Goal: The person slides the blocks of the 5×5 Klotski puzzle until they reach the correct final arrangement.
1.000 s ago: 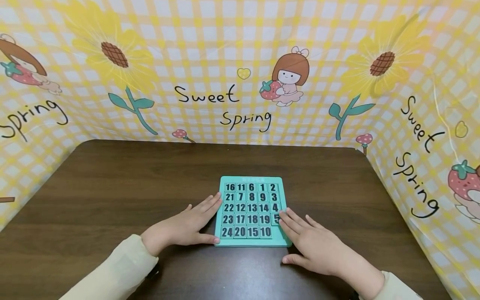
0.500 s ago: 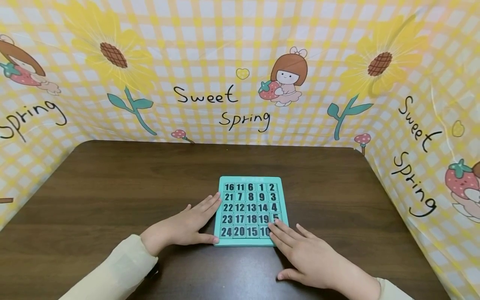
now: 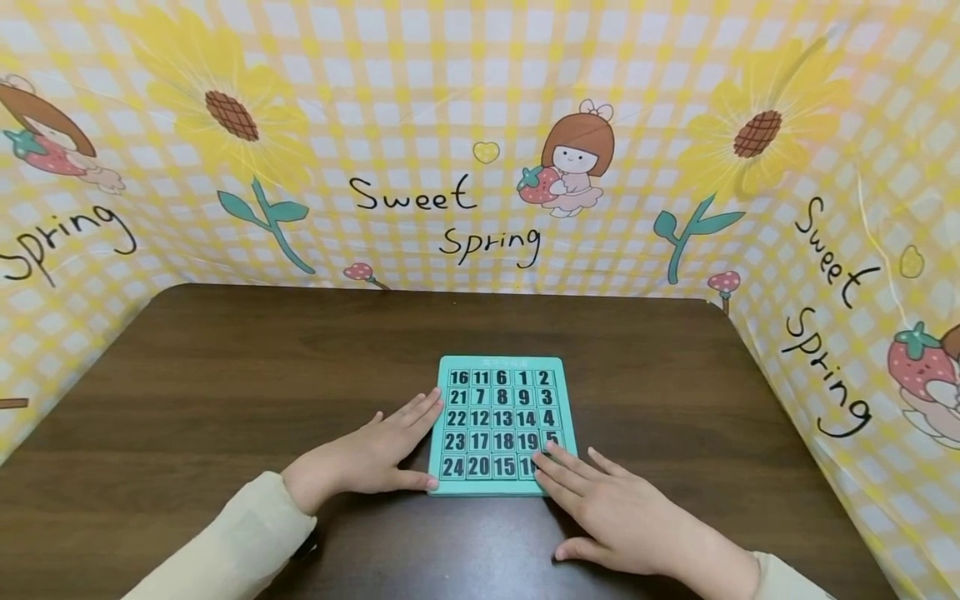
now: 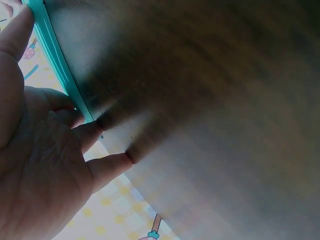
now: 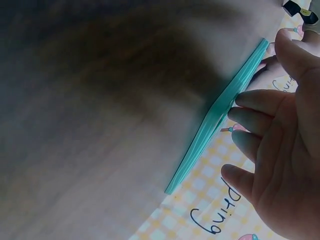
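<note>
A turquoise number sliding puzzle [image 3: 498, 362] lies flat on the table, its black-numbered tiles in rows. My left hand [image 3: 367, 454] steadies its left side, fingertips along the edge and thumb at the near left corner. Straight fingers of my right hand [image 3: 615, 512] rest over the near right corner. They partly cover the tile 5 [image 3: 552, 437] and the tile 10 [image 3: 526, 467], and hide the corner slot. The right thumb stays off the board, over the table. In the right wrist view, the puzzle's edge [image 5: 215, 117] runs beneath the fingertips.
A dark brown wooden table [image 3: 225, 358] surrounds the puzzle. Yellow checked cloth [image 3: 420, 100], printed with flowers and "Sweet Spring", hangs behind the table and along both sides.
My right hand has shifted left and nearer, from the puzzle's right edge onto its near right tiles, now covering part of the 10. The left hand keeps its place.
</note>
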{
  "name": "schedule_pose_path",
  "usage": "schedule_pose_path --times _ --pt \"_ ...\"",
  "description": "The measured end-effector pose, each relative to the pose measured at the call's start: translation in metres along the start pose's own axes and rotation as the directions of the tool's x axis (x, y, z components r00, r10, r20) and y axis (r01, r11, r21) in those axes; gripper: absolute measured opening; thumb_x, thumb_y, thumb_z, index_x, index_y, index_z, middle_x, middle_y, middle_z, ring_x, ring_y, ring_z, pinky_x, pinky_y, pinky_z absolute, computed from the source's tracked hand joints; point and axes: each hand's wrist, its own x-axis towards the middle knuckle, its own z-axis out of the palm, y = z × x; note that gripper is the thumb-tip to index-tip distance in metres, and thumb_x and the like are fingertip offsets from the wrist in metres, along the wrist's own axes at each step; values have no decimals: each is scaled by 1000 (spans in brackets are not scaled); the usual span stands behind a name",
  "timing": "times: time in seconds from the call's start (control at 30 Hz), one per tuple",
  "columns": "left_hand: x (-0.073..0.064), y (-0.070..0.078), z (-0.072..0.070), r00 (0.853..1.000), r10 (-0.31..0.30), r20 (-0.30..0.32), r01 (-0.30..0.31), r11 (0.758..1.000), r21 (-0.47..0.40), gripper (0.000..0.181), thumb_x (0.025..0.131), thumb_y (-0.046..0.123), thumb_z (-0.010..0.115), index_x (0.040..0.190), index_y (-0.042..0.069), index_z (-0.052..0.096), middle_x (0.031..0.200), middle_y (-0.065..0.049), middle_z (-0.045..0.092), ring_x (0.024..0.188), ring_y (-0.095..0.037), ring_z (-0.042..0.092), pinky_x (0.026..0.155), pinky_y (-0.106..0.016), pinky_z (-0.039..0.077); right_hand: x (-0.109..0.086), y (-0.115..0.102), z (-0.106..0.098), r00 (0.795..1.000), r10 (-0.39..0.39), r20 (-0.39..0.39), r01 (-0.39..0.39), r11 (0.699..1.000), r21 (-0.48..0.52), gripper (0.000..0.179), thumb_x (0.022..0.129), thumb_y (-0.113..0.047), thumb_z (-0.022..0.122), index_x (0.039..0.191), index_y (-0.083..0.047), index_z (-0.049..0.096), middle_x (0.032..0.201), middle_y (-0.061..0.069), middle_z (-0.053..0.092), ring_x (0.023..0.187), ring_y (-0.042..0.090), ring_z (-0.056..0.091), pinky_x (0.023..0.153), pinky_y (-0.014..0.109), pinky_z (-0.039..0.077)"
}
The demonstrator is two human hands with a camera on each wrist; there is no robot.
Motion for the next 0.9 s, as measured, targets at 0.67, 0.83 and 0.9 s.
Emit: schedule_pose_path --times 0.67,0.83,0.9 --pt "0 1 -1 1000 -7 8 7 1000 1 102 90 59 62 161 11 6 169 -4 -4 156 -31 3 110 -77 15 -20 13 -1 999 35 -22 -35 999 9 75 97 -64 43 151 -12 44 162 3 34 150 25 31 109 57 39" --pt "0 0 -1 1000 -4 -2 4 1000 6 102 90 58 63 161 11 6 169 -5 -3 156 -31 4 110 -77 16 -7 6 -2 998 -7 -60 5 1000 -31 75 97 -63 44 151 -11 43 162 4 35 150 25 31 109 56 40" --pt "1 0 0 1000 1 -2 -1 1000 9 102 90 59 62 161 10 6 169 -5 -3 156 -32 4 110 -77 16 -1 3 -2 998 -28 -47 26 999 -39 76 97 -64 42 152 -10 42 162 4 34 151 24 29 110 55 40"
